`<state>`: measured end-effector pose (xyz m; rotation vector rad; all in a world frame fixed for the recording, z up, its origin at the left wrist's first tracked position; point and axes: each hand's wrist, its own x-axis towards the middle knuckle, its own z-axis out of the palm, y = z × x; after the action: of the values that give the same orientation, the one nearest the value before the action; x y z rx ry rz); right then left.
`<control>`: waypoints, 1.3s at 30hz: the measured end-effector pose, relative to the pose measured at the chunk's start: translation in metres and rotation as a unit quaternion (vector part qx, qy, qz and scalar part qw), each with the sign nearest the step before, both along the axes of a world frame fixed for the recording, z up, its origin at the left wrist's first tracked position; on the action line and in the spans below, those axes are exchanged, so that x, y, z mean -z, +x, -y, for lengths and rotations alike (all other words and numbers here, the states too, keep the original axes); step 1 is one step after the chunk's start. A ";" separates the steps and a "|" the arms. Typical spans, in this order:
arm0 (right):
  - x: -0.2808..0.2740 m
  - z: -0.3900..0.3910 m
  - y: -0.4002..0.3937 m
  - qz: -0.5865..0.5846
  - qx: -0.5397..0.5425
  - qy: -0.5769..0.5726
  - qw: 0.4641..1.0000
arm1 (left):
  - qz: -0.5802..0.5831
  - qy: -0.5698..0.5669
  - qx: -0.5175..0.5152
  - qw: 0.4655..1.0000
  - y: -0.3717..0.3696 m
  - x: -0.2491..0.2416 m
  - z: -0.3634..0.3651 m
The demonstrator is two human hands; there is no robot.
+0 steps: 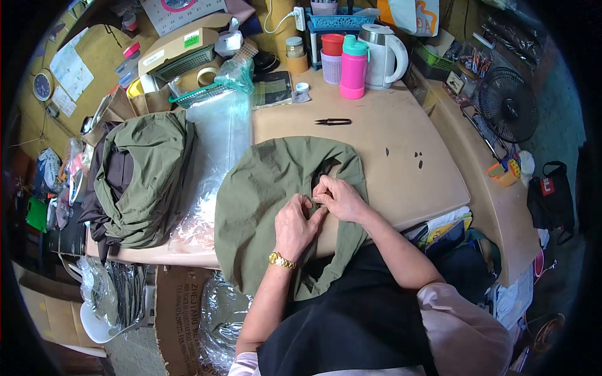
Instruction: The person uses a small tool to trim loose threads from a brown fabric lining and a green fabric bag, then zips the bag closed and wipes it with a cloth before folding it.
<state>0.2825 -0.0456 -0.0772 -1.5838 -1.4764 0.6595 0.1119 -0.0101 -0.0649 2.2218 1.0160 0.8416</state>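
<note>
An olive green cloth piece (pixel 263 182) lies over the table's front edge, with a dark opening near its right side. My left hand (pixel 296 224), with a gold watch on the wrist, pinches the edge of that opening. Close beside it, my right hand (pixel 338 198) pinches the same edge, its fingertips nearly touching those of my left. Whatever small thing may be between the fingertips is hidden. Black thread snips (pixel 333 121) rest on the table beyond the cloth.
Folded green and dark garments (pixel 141 182) lie at the left beside clear plastic bags (pixel 216 144). A pink bottle (pixel 353 72), a kettle (pixel 376 56) and a teal basket (pixel 204 94) stand at the back. Small dark scraps (pixel 419 160) lie on the table (pixel 401 125). A fan (pixel 508 103) is at right.
</note>
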 end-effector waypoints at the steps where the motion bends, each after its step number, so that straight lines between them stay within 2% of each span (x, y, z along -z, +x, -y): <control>1: 0.004 -0.003 0.004 -0.014 -0.028 -0.002 1.000 | -0.002 0.002 -0.007 1.000 0.000 0.003 -0.001; 6: 0.005 -0.012 0.011 -0.026 -0.081 -0.002 0.996 | 0.003 0.003 -0.011 1.000 0.000 0.010 -0.006; 8: 0.005 -0.012 0.003 -0.007 -0.016 0.007 1.000 | 0.005 0.005 -0.005 1.000 0.001 0.013 -0.008; 11: 0.002 -0.035 0.030 -0.053 0.155 0.066 0.984 | -0.009 0.022 0.013 1.000 -0.003 0.010 -0.002; 12: 0.000 -0.034 0.028 -0.001 0.175 0.128 0.976 | -0.011 0.024 0.014 1.000 -0.003 0.010 -0.002; 14: -0.005 -0.030 0.017 0.084 0.200 0.170 0.961 | -0.015 0.056 0.027 0.998 0.003 0.009 -0.002; 15: -0.009 -0.024 0.016 0.086 0.200 0.169 0.961 | -0.055 0.045 0.035 0.997 0.001 0.003 -0.002; 17: -0.015 -0.016 0.016 0.194 0.144 0.242 0.940 | -0.052 0.051 0.037 0.997 -0.001 0.006 -0.005; 20: -0.029 0.008 0.016 0.223 0.183 0.240 0.927 | -0.050 0.059 0.041 0.996 -0.004 0.010 -0.005; 22: -0.031 0.016 0.033 0.203 0.204 0.223 0.931 | -0.044 0.067 0.048 0.996 -0.005 0.006 0.000; 24: -0.032 0.017 0.052 0.224 0.315 0.187 0.903 | -0.049 0.058 0.078 0.994 0.004 0.001 0.002; 25: -0.029 0.019 0.055 0.278 0.342 0.195 0.876 | -0.054 0.048 0.107 0.992 0.004 -0.001 0.004; 26: -0.033 0.030 0.057 0.277 0.338 0.195 0.878 | -0.054 0.046 0.103 0.992 0.001 -0.003 0.007; 28: -0.056 0.058 0.068 0.279 0.251 -0.037 0.926 | -0.025 0.065 0.115 0.991 -0.006 -0.011 0.010; 29: -0.067 0.071 0.085 0.283 0.248 -0.037 0.926 | -0.023 0.096 0.120 0.988 -0.022 -0.022 0.012; 30: -0.077 0.085 0.105 0.193 0.191 -0.133 0.953 | -0.012 0.142 0.078 0.987 -0.043 -0.036 0.018; 31: -0.083 0.090 0.118 0.100 0.133 -0.224 0.960 | -0.038 0.188 -0.007 0.981 -0.066 -0.049 0.026; 32: -0.085 0.083 0.125 0.101 0.137 -0.225 0.959 | 0.022 0.134 -0.066 0.989 -0.090 -0.042 0.028; 33: -0.082 0.069 0.134 0.120 0.167 -0.133 0.969 | 0.044 0.194 -0.150 0.968 -0.112 -0.043 0.028; 34: -0.076 0.051 0.142 0.137 0.194 -0.039 0.971 | 0.049 0.191 -0.225 0.954 -0.133 -0.037 0.032; 35: -0.051 0.021 0.158 0.176 0.158 0.010 0.972 | 0.022 0.207 -0.239 0.949 -0.154 -0.026 0.032; 36: -0.022 -0.013 0.171 0.215 0.118 0.060 0.968 | 0.072 0.136 -0.250 0.956 -0.167 -0.010 0.036; 38: -0.001 -0.066 0.166 0.310 0.052 -0.073 0.947 | 0.107 0.027 -0.226 0.968 -0.180 0.015 0.046; 39: 0.002 -0.091 0.172 0.310 0.048 -0.068 0.947 | 0.109 -0.002 -0.208 0.972 -0.180 0.020 0.051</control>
<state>0.4546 0.0454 -0.0791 -2.0778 -1.8067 0.2069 -0.0679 -0.0613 -0.0853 1.8840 1.3915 1.2314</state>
